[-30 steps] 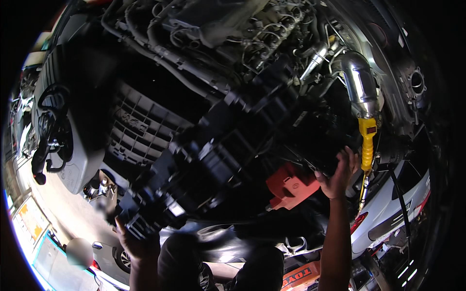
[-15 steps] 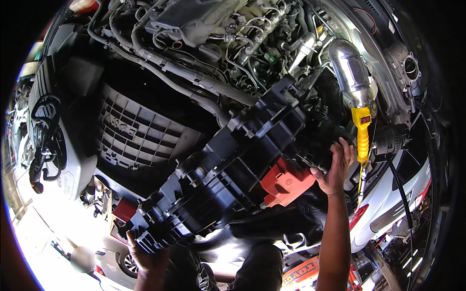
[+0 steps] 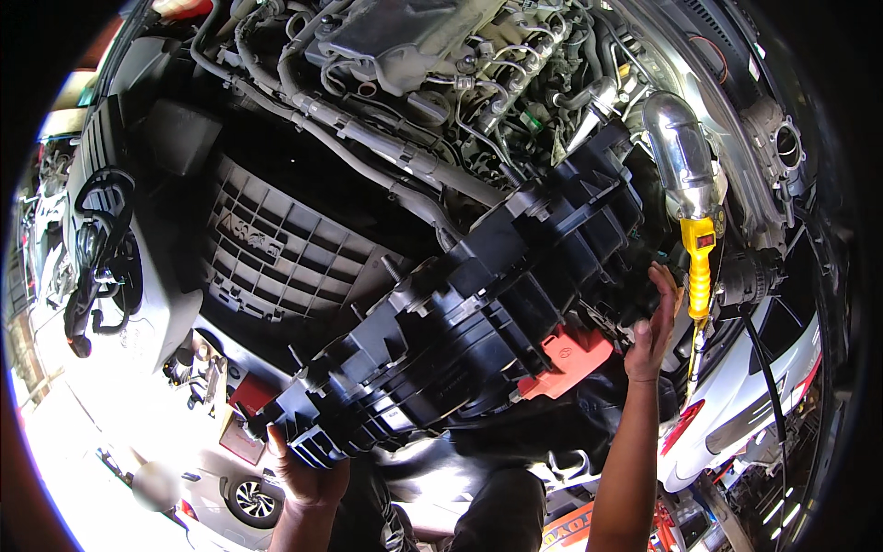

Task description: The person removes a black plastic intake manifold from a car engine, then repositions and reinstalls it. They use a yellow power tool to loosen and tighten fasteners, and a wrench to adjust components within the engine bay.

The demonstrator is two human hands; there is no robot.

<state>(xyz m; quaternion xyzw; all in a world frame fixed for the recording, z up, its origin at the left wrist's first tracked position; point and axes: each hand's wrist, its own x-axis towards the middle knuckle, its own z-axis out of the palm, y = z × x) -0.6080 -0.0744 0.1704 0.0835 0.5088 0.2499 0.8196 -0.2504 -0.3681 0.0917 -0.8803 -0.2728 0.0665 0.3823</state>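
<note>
A left hand (image 3: 311, 474) clasps the lower end of a black ribbed plastic housing (image 3: 451, 345), slanted below an exposed engine (image 3: 386, 46). The right hand (image 3: 649, 336), thumb apart, steadies or merely nears the upper end; unclear. The housing seems unfastened, not set down.

Left grip (image 3: 308, 478), right grip (image 3: 651, 336) bare; forearms (image 3: 625, 465) bare; dark trousers (image 3: 501, 511), creased
</note>
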